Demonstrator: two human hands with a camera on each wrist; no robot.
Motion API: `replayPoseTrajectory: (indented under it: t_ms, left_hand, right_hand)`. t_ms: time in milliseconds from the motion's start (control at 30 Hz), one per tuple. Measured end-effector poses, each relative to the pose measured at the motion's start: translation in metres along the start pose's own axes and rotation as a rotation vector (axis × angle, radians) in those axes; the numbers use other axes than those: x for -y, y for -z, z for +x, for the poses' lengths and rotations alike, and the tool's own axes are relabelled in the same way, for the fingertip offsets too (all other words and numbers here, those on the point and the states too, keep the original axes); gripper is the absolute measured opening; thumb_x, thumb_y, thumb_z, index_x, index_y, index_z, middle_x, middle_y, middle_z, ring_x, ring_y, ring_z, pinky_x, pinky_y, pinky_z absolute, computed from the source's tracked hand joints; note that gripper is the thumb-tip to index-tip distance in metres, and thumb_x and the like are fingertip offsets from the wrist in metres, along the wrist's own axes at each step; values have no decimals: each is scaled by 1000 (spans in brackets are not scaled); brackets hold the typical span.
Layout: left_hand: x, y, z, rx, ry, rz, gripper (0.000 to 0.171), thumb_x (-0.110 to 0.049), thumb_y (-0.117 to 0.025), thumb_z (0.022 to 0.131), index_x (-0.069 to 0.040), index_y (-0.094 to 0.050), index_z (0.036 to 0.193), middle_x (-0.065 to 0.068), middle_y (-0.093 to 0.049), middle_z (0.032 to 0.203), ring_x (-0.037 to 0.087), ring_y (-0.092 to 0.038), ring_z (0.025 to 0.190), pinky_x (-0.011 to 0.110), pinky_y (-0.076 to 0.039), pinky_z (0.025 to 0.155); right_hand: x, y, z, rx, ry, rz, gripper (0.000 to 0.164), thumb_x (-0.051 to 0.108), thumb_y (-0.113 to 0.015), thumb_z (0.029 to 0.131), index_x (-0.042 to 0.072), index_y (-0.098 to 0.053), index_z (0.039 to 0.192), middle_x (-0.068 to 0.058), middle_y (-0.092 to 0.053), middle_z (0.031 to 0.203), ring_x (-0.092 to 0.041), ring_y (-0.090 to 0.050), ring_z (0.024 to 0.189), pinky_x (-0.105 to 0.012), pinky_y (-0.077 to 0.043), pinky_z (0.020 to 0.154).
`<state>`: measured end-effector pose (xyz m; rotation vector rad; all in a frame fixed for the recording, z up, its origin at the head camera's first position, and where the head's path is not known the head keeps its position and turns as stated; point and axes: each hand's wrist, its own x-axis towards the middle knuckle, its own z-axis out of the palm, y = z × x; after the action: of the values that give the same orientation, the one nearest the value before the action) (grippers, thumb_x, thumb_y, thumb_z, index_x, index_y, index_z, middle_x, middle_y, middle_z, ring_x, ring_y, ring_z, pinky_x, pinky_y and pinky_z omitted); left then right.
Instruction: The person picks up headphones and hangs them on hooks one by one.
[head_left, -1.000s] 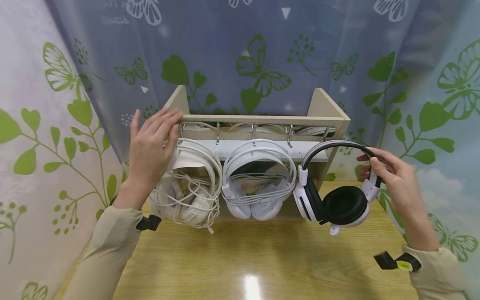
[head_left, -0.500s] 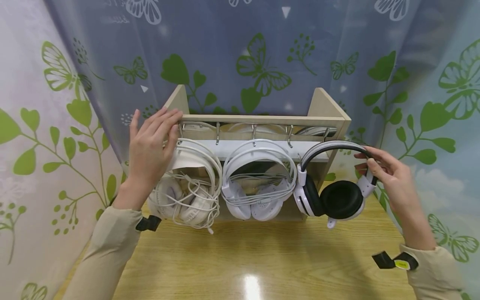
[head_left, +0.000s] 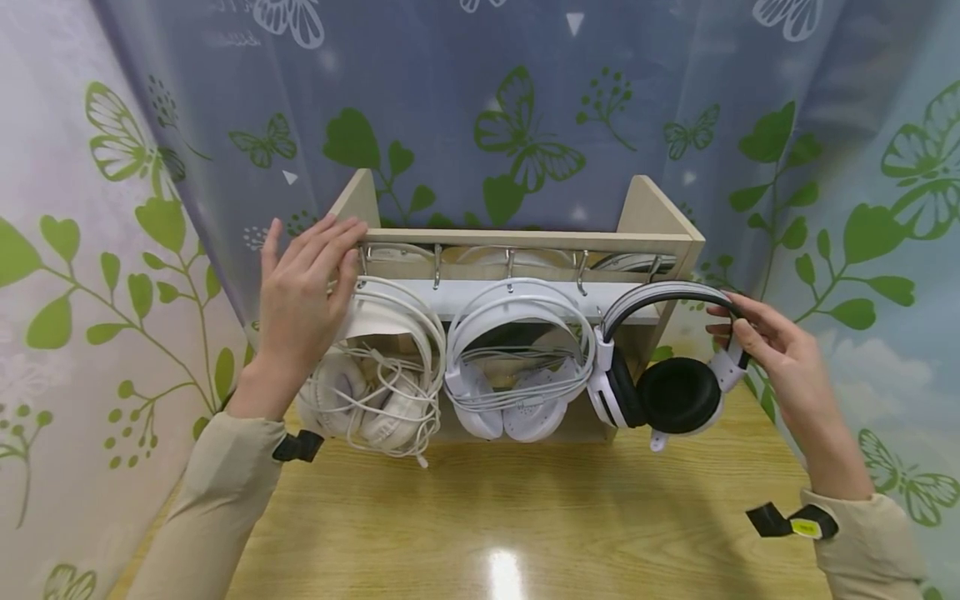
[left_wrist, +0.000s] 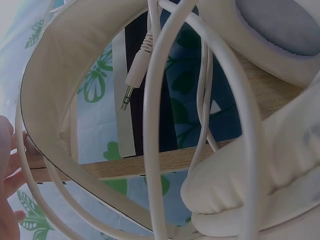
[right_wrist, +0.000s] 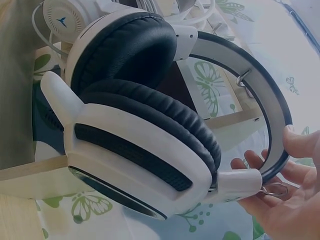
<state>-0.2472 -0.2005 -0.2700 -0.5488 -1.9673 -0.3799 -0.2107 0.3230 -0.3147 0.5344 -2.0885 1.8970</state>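
My right hand [head_left: 787,358] pinches the right side of the headband of white headphones with black ear cushions [head_left: 681,396]. In the right wrist view, my thumb lies outside the headphones' band [right_wrist: 280,112] and the other fingers reach to its inner side. A metal hook [right_wrist: 243,77] shows inside the band; whether the band rests on it I cannot tell. My left hand [head_left: 300,292] rests with extended fingers on the top left corner of a wooden rack [head_left: 487,237]. Below it hang cream headphones [head_left: 393,408] wrapped in their cable; a plug [left_wrist: 138,70] dangles in the left wrist view.
White headphones with a coiled cable [head_left: 517,400] hang in the middle of the rack. Several metal hooks [head_left: 582,273] line its front. Beneath is a wood-grain table [head_left: 420,517]. A patterned blue curtain [head_left: 450,108] stands behind, with patterned panels on both sides.
My right hand has moved a little left, bringing the right earcup of the black-cushioned headphones left and slightly up. My left hand has stayed on the rack.
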Motion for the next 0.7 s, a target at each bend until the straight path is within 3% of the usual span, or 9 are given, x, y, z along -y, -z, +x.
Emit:
replayPoseTrajectory:
  t_ms: [233, 500, 700]
  left_hand:
    - [0, 0, 1, 2, 0, -9, 35, -25, -47, 108, -9, -68, 132, 9, -68, 133, 30, -58, 130, 52, -12, 125]
    - [-3, 2, 1, -2, 17, -36, 32, -20, -52, 106, -10, -68, 133, 8, -67, 134, 29, -58, 130, 53, -13, 124]
    - [-3, 5, 0, 50, 25, -22, 35, -21, -54, 105, -11, -65, 137, 7, -64, 139, 27, -54, 135, 54, -11, 125]
  right_hand:
    - [-1, 3, -1, -12, -33, 21, 42, 7, -53, 105, 3, -52, 146, 7, -72, 119, -5, -70, 102, -16, -45, 92]
    - [-2, 5, -2, -18, -71, -29, 43, 9, -54, 105, 6, -52, 147, 11, -72, 121, -2, -69, 106, -13, -42, 92]
    - [-3, 7, -5, -44, -96, -88, 42, 12, -55, 105, 8, -54, 147, 17, -72, 119, 4, -58, 118, -9, -41, 90]
